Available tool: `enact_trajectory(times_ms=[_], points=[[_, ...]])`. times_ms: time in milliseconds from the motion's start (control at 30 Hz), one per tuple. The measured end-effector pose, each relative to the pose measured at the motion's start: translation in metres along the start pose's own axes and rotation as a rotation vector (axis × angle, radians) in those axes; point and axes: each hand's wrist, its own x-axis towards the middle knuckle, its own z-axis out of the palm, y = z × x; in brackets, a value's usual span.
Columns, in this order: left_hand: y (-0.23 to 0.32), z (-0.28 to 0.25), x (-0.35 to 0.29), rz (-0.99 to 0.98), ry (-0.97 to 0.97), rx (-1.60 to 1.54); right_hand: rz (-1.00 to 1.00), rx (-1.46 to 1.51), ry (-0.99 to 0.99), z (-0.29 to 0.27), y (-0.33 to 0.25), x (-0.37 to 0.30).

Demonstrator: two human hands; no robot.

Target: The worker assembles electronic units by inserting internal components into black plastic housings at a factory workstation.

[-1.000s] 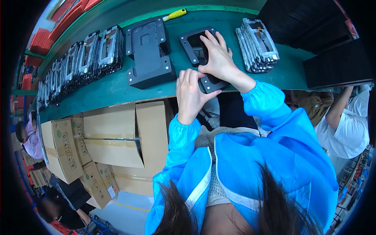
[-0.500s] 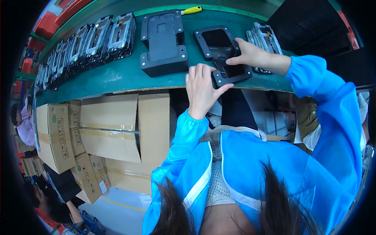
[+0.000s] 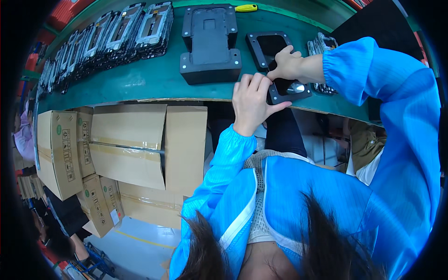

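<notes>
A phone-sized dark glass screen lies in a black rectangular frame with light round studs at its corners, near the bench's front edge. My left hand clasps the frame's near left corner, fingers along its left side and thumb stretched along the front edge. Over the middle of the screen is my right hand, its fingers bent and apart, its thumb pressing down by the left edge of the glass. That hand hides part of the screen. A larger black fixture with a shallow recess stands just left.
Stacks of phone mid-frames line the bench's left side, with another stack beyond my right hand. A yellow-handled tool lies behind the fixture. Cardboard boxes stand below the green bench. Other people are at the left edge.
My right hand has shifted left across the screen, its thumb now at the left edge and its fingers off the frame's right side. My left hand stays at the corner. The view has shifted slightly.
</notes>
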Motion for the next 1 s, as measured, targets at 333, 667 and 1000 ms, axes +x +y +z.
enact_trajectory(times_ms=[333, 667, 1000], points=[[0.000, -0.003, 0.003, 0.032, -0.017, 0.004, -0.187, 0.702, -0.389, -0.038, 0.034, -0.025], [0.003, -0.006, 0.002, 0.015, -0.048, 0.034, -0.443, 0.873, -0.079, -0.008, 0.110, -0.008], [0.039, -0.015, 0.004, -0.033, 0.029, -0.098, -0.378, 1.296, 0.559, 0.005, 0.201, -0.040]])
